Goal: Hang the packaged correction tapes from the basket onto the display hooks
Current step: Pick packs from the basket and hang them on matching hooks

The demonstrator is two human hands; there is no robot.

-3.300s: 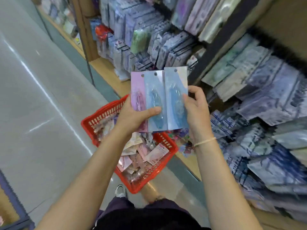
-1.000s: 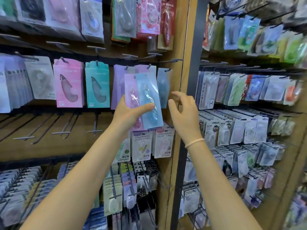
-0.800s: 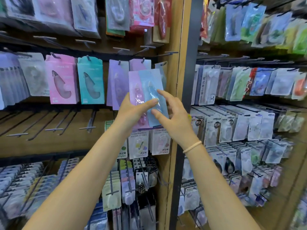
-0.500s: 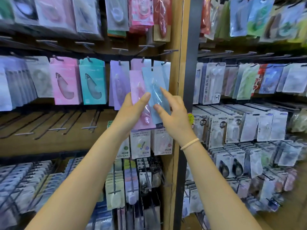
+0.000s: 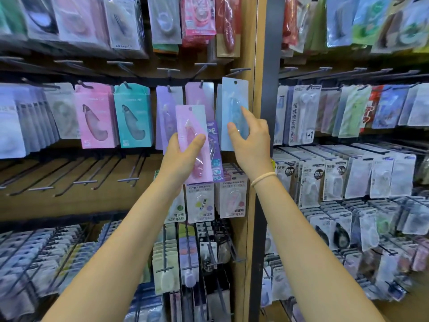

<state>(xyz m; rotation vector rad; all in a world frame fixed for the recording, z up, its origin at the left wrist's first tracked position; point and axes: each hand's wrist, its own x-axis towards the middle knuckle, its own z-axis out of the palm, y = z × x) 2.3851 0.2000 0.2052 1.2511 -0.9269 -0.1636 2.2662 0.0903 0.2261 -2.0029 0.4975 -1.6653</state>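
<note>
Blue correction tape pack [image 5: 234, 112] pinched by right hand [image 5: 251, 145] near hook [image 5: 240, 70]; pink pack [image 5: 193, 145] gripped by left hand [image 5: 180, 163]. Hang hole could be missed, pack dropped.

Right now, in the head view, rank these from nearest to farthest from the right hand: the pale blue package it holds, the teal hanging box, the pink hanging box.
1. Pale blue package: pinched in the right hand.
2. Teal hanging box: to the left, beyond the left hand.
3. Pink hanging box: farther left, beside the teal one.
</note>
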